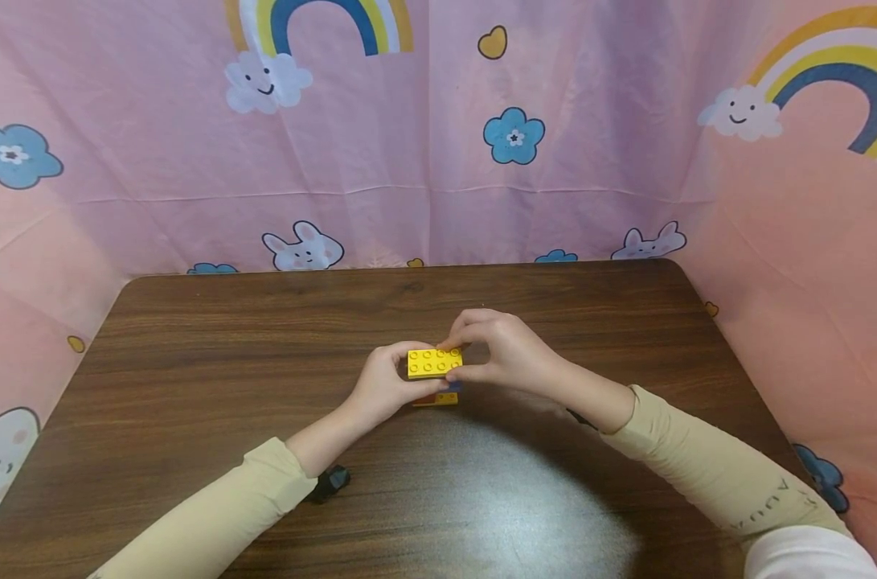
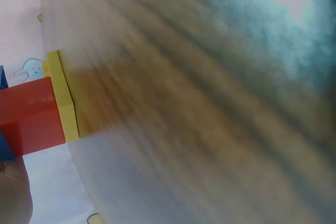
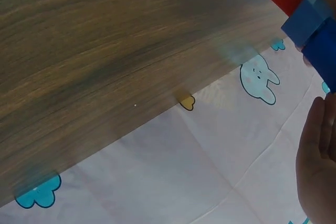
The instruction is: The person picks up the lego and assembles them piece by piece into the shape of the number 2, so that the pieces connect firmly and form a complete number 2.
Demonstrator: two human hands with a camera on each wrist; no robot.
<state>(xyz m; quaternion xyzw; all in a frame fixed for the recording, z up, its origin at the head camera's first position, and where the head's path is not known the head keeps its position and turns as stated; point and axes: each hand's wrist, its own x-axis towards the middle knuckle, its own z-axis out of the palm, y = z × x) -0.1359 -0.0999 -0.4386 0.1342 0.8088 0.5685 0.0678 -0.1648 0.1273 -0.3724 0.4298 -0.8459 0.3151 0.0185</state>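
A stack of toy building bricks stands on the table, in the middle of the head view. On top is a yellow brick [image 1: 427,363] with round studs. Below it come blue bricks [image 3: 306,22], a red brick [image 2: 31,116] and a yellow base brick [image 2: 64,98]. My left hand [image 1: 380,386] grips the stack from the left, thumb in front and fingers behind. From the right, my right hand [image 1: 506,350] pinches the top yellow brick between thumb and fingers. The hands partly hide the middle bricks.
The brown wood-grain table [image 1: 228,346] reaches back to a pink printed curtain [image 1: 380,161], which also hangs along both sides. A small black object [image 1: 331,482] shows beside the left sleeve [image 1: 214,507]. Light reflects off the tabletop near the front.
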